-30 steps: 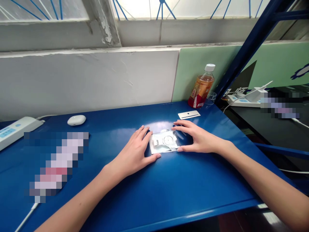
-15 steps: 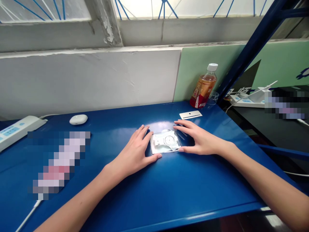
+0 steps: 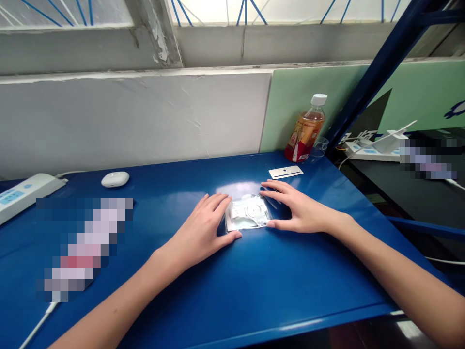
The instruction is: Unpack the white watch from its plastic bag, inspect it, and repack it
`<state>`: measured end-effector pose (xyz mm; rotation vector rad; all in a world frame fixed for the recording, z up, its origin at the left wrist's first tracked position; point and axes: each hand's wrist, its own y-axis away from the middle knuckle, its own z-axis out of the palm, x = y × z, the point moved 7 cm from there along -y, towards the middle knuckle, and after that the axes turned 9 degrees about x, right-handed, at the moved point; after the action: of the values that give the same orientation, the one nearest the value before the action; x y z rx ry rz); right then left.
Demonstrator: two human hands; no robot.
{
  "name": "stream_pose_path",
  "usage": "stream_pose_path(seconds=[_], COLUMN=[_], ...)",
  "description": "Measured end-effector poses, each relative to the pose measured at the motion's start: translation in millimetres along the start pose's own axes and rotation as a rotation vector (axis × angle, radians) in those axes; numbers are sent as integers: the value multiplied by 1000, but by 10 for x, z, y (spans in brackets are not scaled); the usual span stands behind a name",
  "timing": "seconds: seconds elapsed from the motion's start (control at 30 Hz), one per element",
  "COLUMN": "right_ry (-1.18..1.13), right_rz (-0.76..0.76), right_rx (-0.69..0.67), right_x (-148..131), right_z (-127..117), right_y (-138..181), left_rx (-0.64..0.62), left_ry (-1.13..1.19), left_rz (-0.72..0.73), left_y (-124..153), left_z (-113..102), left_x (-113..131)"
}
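Observation:
A small clear plastic bag [image 3: 247, 213] with white parts inside lies flat on the blue table [image 3: 232, 281]. My left hand [image 3: 200, 230] rests on the table at the bag's left edge, fingers stretched out and touching it, thumb along its near corner. My right hand [image 3: 296, 209] lies at the bag's right edge, fingers spread, index fingertip on the far corner and thumb at the near corner. Neither hand has lifted the bag.
A white oval case [image 3: 115, 179] sits at the back left, a white power strip [image 3: 22, 194] at the far left. A white card [image 3: 286, 172] and a bottle of amber drink [image 3: 305, 131] stand at the back right. A blue rack post [image 3: 378, 68] rises on the right.
My left hand's fingers have slid slightly closer onto the bag's left edge. The bag and my right hand have hardly moved.

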<state>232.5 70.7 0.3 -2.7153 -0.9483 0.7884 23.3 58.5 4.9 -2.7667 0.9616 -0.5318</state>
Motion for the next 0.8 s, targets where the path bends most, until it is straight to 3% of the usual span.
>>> stream_pose_path(seconds=[0.47,0.67,0.8], right_ry=[-19,-14,-75], right_rz=[-138,-194,-237], right_rx=[33,149,274], right_x=[-121,-137,-233], right_z=[-54,-101,-206], right_y=[-2,-1,5], left_rx=[-53,-20,85], left_ry=[-53,-52,6], left_rz=[119,157,181], left_y=[-2,-2,-13], left_z=[26,24,-84], left_x=[95,131,173])
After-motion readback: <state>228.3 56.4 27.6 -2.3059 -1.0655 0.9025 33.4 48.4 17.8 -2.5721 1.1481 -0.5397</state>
